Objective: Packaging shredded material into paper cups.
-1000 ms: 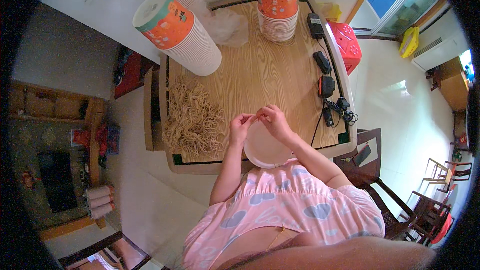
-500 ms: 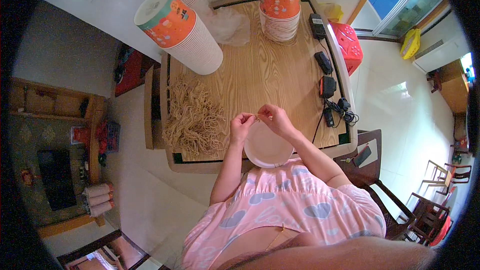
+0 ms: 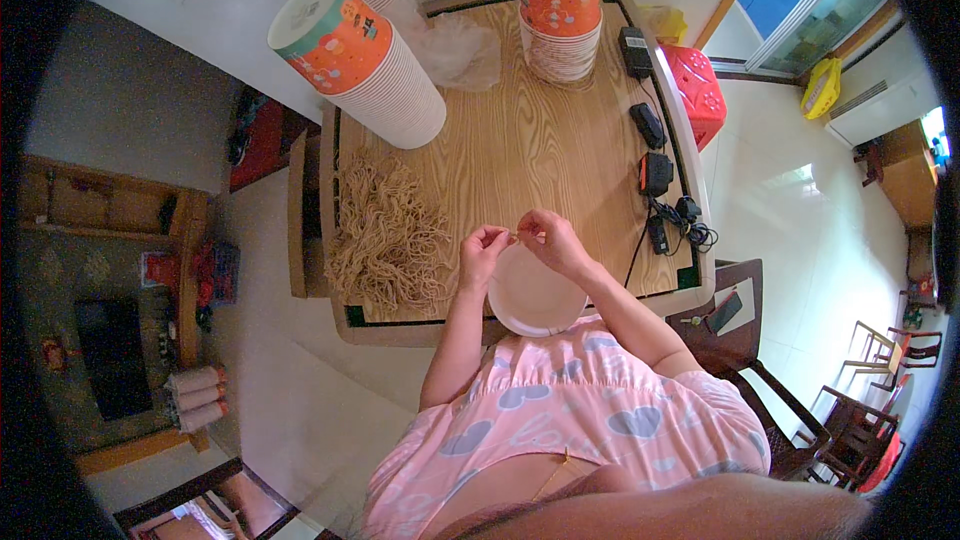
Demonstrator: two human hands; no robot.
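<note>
A white paper bucket (image 3: 540, 295) is held at the table's near edge, close against my body, its round opening or base facing up; which one I cannot tell. My left hand (image 3: 483, 252) pinches a bit of tan string (image 3: 514, 236) at the bucket's far rim. From the other side my right hand (image 3: 553, 240) pinches the same string, fingertips almost touching the left ones. Left of my hands lies a loose heap of tan paper strings (image 3: 388, 235) on the wooden table (image 3: 485, 140).
A tall stack of orange-printed paper buckets (image 3: 385, 70) leans at the back left, beside a clear plastic bag (image 3: 460, 52). Another bucket stack (image 3: 560, 15) stands at the back. Black adapters and cables (image 3: 656, 175) line the right edge. A red stool (image 3: 692, 95) stands beyond it.
My right fingers have shifted very slightly at the string. The bucket and my left hand stay almost in place.
</note>
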